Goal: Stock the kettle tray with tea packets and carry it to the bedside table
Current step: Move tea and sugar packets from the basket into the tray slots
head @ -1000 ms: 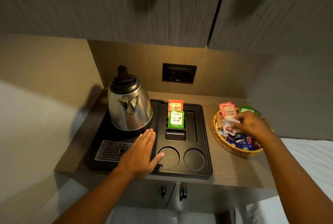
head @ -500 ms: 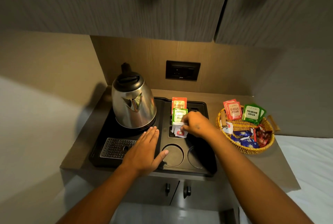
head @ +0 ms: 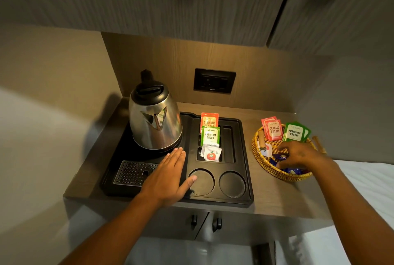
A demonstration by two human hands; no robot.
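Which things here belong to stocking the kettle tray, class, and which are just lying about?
Belonging to the job: kettle tray, kettle, packets in the slots, wicker basket of packets, left hand, right hand.

Lying about: wall socket, cupboard handles.

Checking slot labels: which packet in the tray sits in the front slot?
The white apple-logo packet, nearest the cup wells. The green Premium Green packet stands behind it, the orange Classic Assam packet rearmost.
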